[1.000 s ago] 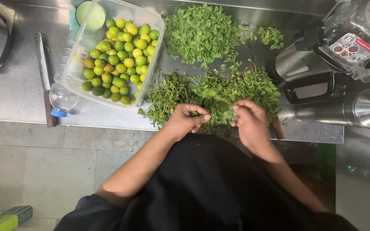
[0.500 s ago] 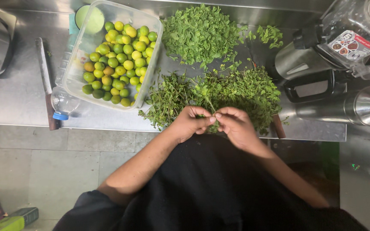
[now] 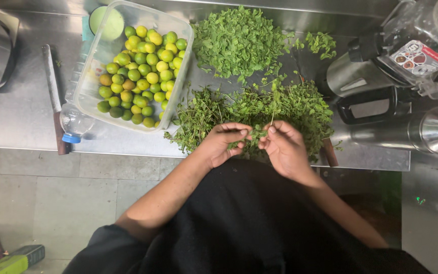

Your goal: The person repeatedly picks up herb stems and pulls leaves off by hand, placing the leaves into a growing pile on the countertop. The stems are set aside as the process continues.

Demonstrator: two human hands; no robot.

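Head view: both hands meet at the counter's near edge. The left hand pinches a herb sprig between thumb and fingers; the right hand grips the same sprig's stem, fingers closed. Beneath them lies the stemmed herb pile; picked leaves lie beyond, a tub of limes to the left

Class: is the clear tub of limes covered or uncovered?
Uncovered: the clear tub has no lid, and the limes show directly from above.
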